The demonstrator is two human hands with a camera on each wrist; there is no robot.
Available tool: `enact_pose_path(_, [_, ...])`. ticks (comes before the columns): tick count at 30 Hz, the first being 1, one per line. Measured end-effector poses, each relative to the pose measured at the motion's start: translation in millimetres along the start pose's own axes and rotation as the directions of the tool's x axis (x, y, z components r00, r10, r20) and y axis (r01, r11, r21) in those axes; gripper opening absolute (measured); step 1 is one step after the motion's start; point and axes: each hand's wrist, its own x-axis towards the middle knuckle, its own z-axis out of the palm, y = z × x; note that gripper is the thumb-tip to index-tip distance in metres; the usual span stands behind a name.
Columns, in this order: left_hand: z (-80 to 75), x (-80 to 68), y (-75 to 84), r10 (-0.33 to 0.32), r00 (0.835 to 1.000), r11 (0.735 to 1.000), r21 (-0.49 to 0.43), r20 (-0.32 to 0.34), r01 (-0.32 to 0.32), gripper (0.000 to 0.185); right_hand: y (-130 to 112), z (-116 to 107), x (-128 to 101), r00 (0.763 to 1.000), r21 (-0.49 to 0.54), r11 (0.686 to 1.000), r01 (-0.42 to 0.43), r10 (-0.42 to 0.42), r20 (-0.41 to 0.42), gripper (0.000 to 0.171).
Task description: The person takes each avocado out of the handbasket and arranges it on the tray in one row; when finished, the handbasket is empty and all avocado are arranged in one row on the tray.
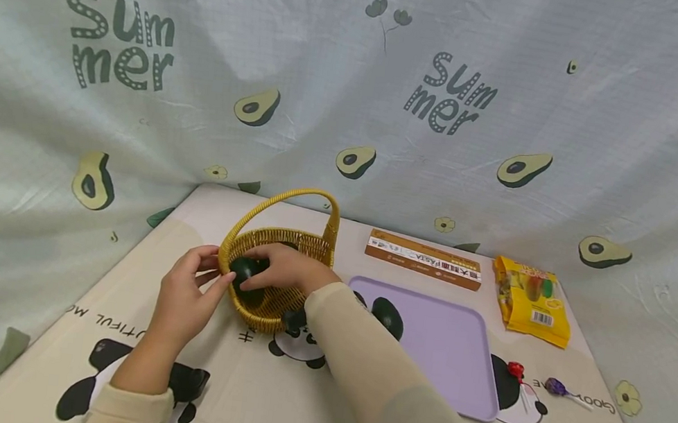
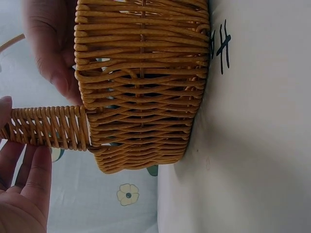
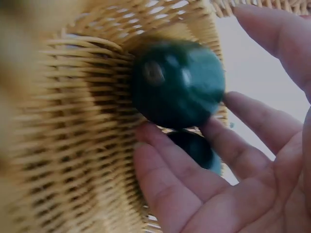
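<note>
A yellow woven basket with a tall arched handle stands on the table. My left hand pinches the handle's near-left base, thumb on one side and fingers on the other, as the left wrist view shows. Down inside the basket is my right hand, at a glossy dark green avocado. Its fingertips touch the avocado's lower side, while the thumb stands apart in the right wrist view. Beneath lies a second dark green avocado, partly hidden by the fingers.
Right of the basket lies a lilac tray with an avocado at its left side, partly behind my right sleeve. Behind it is a pasta box. A yellow snack bag, a red lollipop and a purple lollipop lie further right.
</note>
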Motion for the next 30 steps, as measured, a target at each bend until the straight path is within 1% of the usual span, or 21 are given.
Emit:
enact_pose_path(3, [-1.2, 0.0, -0.7, 0.000, 1.000, 1.000, -0.003, 0.002, 0.000, 0.047, -3, -4, 2, 1.000, -0.036, 0.999, 0.002, -0.001, 0.027, 0.069])
enact_pose_path(7, [-1.7, -0.6, -1.3, -0.002, 1.000, 1.000, -0.007, 0.012, 0.002, 0.046, -3, -6, 5, 0.999, -0.050, 0.999, 0.005, -0.002, 0.053, 0.066])
enact_pose_path(15, [-1.5, -1.6, -0.4, 0.016, 1.000, 1.000, -0.018, 0.003, -0.016, 0.043, -2, 2, 12, 0.998, -0.052, 0.998, 0.032, -0.030, 0.049, 0.057])
enact_pose_path(18, [-1.0, -1.6, -0.6, 0.019, 1.000, 1.000, -0.018, 0.000, -0.019, 0.044, -1, 5, 13, 0.998, -0.033, 0.999, 0.030, -0.028, 0.050, 0.054])
enact_pose_path(24, [-0.5, -1.6, -0.8, 0.013, 1.000, 1.000, 0.000, 0.003, -0.013, 0.044, 3, 7, 15, 0.998, 0.011, 1.000, -0.009, 0.008, 0.057, 0.044])
enact_pose_path(30, [-1.7, -1.2, -1.0, 0.020, 1.000, 1.000, -0.005, 0.000, -0.020, 0.043, 3, 6, 13, 0.997, 0.070, 0.996, -0.047, 0.042, 0.066, 0.043])
